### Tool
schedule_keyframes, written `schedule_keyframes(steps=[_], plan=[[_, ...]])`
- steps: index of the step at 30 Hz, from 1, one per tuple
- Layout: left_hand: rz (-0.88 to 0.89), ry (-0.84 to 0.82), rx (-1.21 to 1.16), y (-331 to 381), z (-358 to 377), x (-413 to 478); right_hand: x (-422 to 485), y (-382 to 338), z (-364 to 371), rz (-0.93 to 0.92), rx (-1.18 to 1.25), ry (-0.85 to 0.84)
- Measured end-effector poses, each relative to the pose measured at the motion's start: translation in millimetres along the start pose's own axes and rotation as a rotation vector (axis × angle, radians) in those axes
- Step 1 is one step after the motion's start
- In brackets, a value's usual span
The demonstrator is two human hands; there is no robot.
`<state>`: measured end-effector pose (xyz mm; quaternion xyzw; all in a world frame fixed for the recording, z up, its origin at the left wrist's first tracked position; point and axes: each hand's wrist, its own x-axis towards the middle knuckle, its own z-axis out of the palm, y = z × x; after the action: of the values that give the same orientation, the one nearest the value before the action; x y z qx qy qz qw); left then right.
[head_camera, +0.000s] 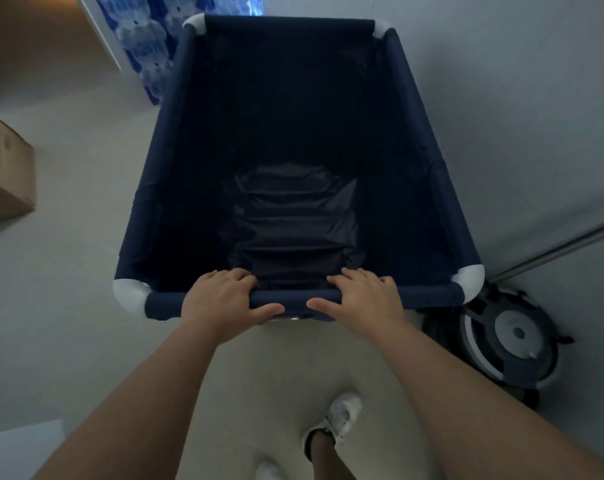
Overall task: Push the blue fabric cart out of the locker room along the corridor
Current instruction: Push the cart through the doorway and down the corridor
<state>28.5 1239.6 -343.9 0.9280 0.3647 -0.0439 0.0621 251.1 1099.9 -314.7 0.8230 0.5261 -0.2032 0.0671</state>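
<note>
The blue fabric cart [176, 161] fills the middle of the head view, a deep navy bin with white plastic corner joints and padded rim rails. Its inside looks empty, with wrinkled dark fabric at the bottom. My left hand [221, 296] grips the near rim rail left of centre, fingers over the top and thumb under. My right hand [366, 296] holds the same rail right of centre in the same way. Both forearms reach forward from the bottom of the frame.
A cardboard box [6, 171] stands on the floor at the left. A round black and white device [515, 337] with a metal pole [563, 247] sits close to the cart's near right corner. Blue patterned fabric [144, 46] hangs ahead left. My white shoe [340, 415] is below.
</note>
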Motion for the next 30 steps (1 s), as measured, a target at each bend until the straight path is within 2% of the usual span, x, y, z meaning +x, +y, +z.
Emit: schedule_keyframes(steps=[11, 30], plan=[[-0.014, 0.020, 0.029, -24.0, -11.7, 100.2, 98.2, 15.7, -48.1, -0.063, -0.001, -0.044], [0.012, 0.030, -0.004, -62.0, -34.5, 244.2, 239.3, 29.7, -123.0, -0.024, -0.029, -0.117]])
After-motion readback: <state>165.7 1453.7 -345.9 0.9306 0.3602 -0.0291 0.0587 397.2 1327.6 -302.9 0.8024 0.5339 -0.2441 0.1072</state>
